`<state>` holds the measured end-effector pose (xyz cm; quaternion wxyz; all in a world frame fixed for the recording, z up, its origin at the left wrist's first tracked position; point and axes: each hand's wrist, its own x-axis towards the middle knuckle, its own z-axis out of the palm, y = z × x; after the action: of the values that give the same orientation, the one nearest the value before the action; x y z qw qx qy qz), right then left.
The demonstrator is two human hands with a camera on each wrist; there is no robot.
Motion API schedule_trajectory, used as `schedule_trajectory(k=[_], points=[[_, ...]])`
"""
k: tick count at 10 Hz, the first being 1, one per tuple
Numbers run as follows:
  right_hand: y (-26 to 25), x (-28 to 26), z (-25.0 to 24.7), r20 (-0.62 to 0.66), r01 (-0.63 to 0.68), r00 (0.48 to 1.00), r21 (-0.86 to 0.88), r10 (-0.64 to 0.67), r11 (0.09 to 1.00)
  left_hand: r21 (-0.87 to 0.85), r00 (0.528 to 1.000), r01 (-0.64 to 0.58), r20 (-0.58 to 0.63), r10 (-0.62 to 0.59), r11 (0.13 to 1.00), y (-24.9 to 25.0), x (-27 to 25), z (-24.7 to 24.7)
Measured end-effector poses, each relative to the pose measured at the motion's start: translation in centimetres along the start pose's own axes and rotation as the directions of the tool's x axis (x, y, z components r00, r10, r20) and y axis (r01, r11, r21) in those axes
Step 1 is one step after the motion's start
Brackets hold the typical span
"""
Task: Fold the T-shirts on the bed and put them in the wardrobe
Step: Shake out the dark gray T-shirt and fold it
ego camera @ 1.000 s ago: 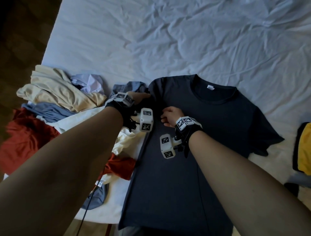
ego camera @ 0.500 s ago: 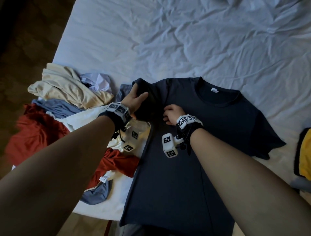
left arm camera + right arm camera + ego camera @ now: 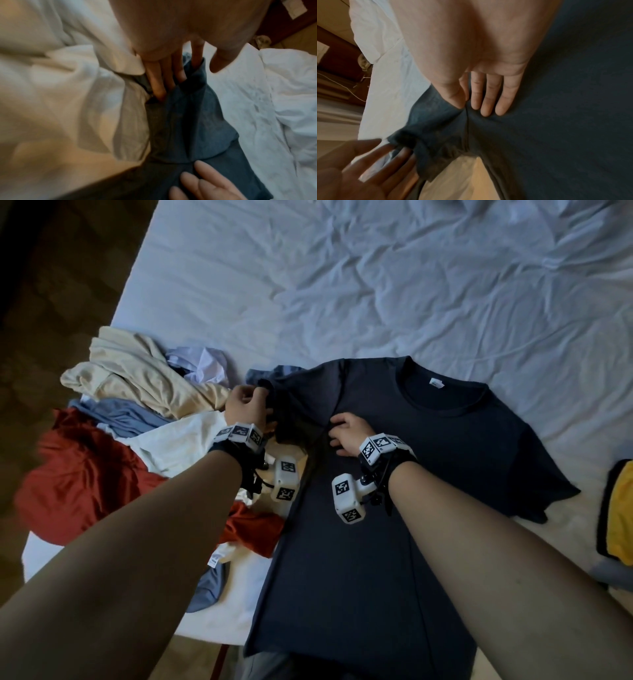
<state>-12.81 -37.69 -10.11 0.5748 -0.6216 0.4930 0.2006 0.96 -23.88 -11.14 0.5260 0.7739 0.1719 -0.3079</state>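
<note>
Landmark = the dark navy T-shirt (image 3: 394, 508), spread face-up on the white bed sheet (image 3: 376, 285), collar at the far end, hem hanging toward the person at the near edge.

Left of the shirt: a heap of unfolded tees (image 3: 137, 419) — cream, pale blue, white, red — piled right against its left edge, w/ the white one touching it.

At the shirt's left sleeve (image 3: 274, 392): the left hand (image 3: 245, 405) has its fingers tucked under the sleeve hem, sleeve bunched and lifted off the pile. The left wrist view shows the fingers (image 3: 157, 83) fairly straight and together, slipped into the cloth; the thumb stands apart, so it reads as a loose lift rather than a firm pinch.

Just right of that, at the shoulder seam: the right hand (image 3: 347, 434) lies flat on the chest, fingers (image 3: 489, 100) straight and side by side, pressing the cloth down as an anchor for the fold line.

Right of the shirt: its right sleeve lies flat on the sheet; beyond it, at the frame edge, a yellow garment (image 3: 621, 518).

Risks, as I judge them: the loose hold could let the sleeve slip mid-fold — the fold would land crooked. The left hand may also catch a tee from the pile and drag it in, since they touch. If the right hand lifts early, the shirt body shifts and wrinkles.
</note>
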Motion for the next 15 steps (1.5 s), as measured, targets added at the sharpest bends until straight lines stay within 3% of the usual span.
schedule_trajectory(k=[1, 2, 4, 5, 6, 7, 8, 9, 10, 11, 12, 13, 14, 15], points=[[-0.3, 0.2, -0.1, -0.045, 0.029, 0.999, 0.006, -0.028, 1.000, 0.151, 0.993, 0.103, 0.042, -0.111, 0.983, -0.1, 1.2, 0.2], [-0.6, 0.5, 0.0, -0.074, 0.060, 0.996, 0.019, -0.059, 0.998, 0.315, 0.981, 0.133, 0.097, -0.171, 0.940, -0.3, 2.5, 0.9], [-0.5, 1.1, 0.1, -0.065, 0.047, 0.997, 0.049, -0.043, 0.998, 0.364, 0.945, 0.190, 0.183, -0.270, 0.912, 1.7, 1.4, 2.2], [-0.3, 1.2, 0.0, -0.063, 0.041, 0.997, 0.055, -0.038, 0.998, 0.384, 0.957, 0.173, 0.152, -0.247, 0.907, 1.5, 1.5, 1.8], [-0.3, 1.2, -0.3, -0.067, 0.033, 0.997, 0.068, -0.029, 0.997, 0.571, 0.973, -0.068, 0.219, -0.072, 0.818, 1.7, 1.2, 0.4], [-0.4, 1.2, -0.4, -0.075, 0.029, 0.997, 0.075, -0.024, 0.997, 0.572, 0.977, -0.098, 0.212, -0.032, 0.814, 1.4, 0.8, 0.1], [-0.4, 1.3, -0.5, -0.069, 0.029, 0.997, 0.081, -0.023, 0.996, 0.516, 0.987, -0.078, 0.158, -0.005, 0.853, 1.7, 0.5, 0.8], [-0.3, 1.5, -0.6, -0.066, 0.023, 0.998, 0.086, -0.018, 0.996, 0.349, 0.991, 0.064, 0.084, -0.100, 0.935, 1.7, 0.9, 1.3], [-0.2, 1.6, -0.7, -0.060, 0.021, 0.998, 0.088, -0.015, 0.996, 0.270, 0.993, 0.105, 0.023, -0.115, 0.957, 1.7, 1.5, 1.5], [-0.2, 1.6, -0.7, -0.062, 0.028, 0.998, 0.085, -0.023, 0.996, 0.172, 1.000, -0.014, 0.027, 0.009, 0.985, 1.5, 1.1, 1.7], [-0.3, 1.6, -0.7, -0.062, 0.038, 0.998, 0.088, -0.033, 0.995, 0.176, 0.995, -0.052, 0.095, 0.035, 0.983, 1.4, 0.8, 2.0], [-0.3, 1.7, -0.7, -0.065, 0.045, 0.997, 0.086, -0.039, 0.995, 0.272, 0.985, 0.076, 0.130, -0.115, 0.959, 1.5, 0.8, 2.1], [-0.2, 1.9, -0.7, -0.062, 0.043, 0.997, 0.081, -0.038, 0.996, 0.408, 0.976, 0.021, 0.189, -0.107, 0.913, 1.4, 1.3, 2.1], [-0.1, 2.0, -0.8, -0.063, 0.036, 0.998, 0.076, -0.031, 0.996, 0.430, 0.970, -0.189, 0.223, 0.099, 0.883, 1.9, 1.2, 2.4]])
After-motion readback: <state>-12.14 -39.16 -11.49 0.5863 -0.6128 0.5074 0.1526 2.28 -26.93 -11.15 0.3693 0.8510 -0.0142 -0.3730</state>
